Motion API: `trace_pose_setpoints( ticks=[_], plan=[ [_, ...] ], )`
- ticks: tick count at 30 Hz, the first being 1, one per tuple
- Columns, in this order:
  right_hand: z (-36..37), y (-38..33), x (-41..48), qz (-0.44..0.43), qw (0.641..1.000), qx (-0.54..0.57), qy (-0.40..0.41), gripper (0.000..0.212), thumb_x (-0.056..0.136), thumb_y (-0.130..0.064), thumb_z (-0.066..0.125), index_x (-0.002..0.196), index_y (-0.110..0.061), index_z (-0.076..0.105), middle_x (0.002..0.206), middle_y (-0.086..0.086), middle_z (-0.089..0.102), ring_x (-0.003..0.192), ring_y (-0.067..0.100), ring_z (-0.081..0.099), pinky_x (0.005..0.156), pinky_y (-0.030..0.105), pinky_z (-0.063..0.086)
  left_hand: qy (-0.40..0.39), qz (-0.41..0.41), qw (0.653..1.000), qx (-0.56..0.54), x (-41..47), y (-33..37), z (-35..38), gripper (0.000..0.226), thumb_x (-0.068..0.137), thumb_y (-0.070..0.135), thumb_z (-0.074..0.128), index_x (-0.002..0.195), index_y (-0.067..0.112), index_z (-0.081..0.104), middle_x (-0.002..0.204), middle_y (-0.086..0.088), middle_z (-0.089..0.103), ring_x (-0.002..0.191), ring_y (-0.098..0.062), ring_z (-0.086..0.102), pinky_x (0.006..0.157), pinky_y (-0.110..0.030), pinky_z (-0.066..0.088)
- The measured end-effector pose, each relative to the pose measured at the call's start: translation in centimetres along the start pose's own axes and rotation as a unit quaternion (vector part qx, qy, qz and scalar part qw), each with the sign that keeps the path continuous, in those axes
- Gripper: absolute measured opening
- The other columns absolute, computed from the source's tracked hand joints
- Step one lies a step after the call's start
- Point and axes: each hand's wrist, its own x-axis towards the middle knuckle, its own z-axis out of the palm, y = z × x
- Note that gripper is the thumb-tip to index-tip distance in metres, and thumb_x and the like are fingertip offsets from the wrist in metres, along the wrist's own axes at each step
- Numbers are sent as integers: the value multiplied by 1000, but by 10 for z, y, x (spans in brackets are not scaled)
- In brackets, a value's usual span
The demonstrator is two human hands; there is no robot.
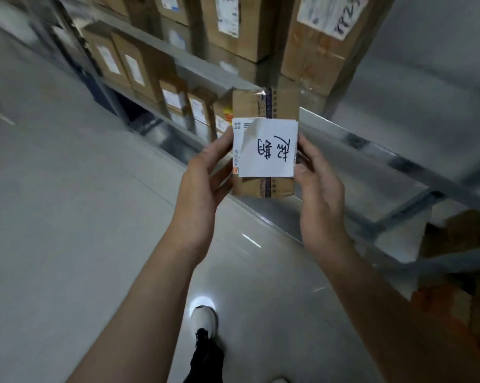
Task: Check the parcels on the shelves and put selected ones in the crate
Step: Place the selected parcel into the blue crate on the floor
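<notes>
I hold a small brown cardboard parcel (265, 106) in front of me with both hands. A white paper with dark handwritten marks (266, 149) covers its face, with one corner peeled over a printed label. My left hand (205, 178) grips the parcel's left edge. My right hand (316, 183) grips its right edge. The parcel is upright, level with the edge of a grey metal shelf (371, 150). No crate is in view.
Metal shelving runs from the upper left to the right, filled with several labelled cardboard boxes (128, 64) and a large box (324, 37) on top. More brown boxes (459, 272) sit low at the right. Grey glossy floor (67, 217) lies left; my shoe (204, 319) is below.
</notes>
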Motion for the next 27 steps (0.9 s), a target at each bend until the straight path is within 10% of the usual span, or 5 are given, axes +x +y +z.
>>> trace_pose_setpoints(
  ticks=[27],
  plan=[
    [429, -157, 46, 61, 981, 29, -182, 43, 112, -16, 51, 152, -32, 55, 136, -13, 67, 117, -9, 65, 79, 16, 60, 204, -8, 977, -67, 42, 194, -376, 50, 107, 40, 30, 149, 38, 57, 142, 20, 65, 134, -10, 60, 118, -39, 46]
  ],
)
